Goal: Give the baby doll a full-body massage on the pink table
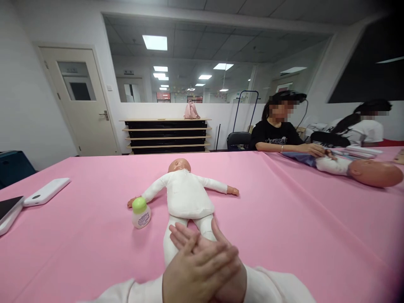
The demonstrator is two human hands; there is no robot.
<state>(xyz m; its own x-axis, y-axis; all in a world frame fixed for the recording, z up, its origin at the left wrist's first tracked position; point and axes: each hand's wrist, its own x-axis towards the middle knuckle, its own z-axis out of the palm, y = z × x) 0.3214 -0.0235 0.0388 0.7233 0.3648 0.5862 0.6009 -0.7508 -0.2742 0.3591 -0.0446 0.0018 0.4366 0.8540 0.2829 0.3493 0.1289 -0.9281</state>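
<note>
On the pink-covered table, a baby doll [184,191] in a white cloth suit lies straight out from the person, its bald vinyl head at the far end and its arms spread wide. The person's right hand [230,284] lies across the doll's thighs, its fingers [178,233] stretched out towards the doll's body and not clenched. The left hand [197,269] rests flat over the back of the right hand, open and relaxed, holding nothing. Whether the right hand presses or grips the cloth legs cannot be told from this view. White sleeves [268,286] cover both forearms.

A lotion bottle [141,214] with a green cap stands just beside the doll's outstretched arm, by its small hand. The pink tablecloth [94,240] spreads beneath them. Towards the left edge lie a white phone [46,192] and a dark tablet [9,207] on a white case.

Across the table's corner, a co-worker [276,130] in a black T-shirt rests a hand [314,149] on a second doll [375,173]. Another person [362,130] in a white top sits beyond. Farther back stand stacked black-and-wood shelves [166,136] with a pink bag [192,110] on top, beside a white door [78,101].
</note>
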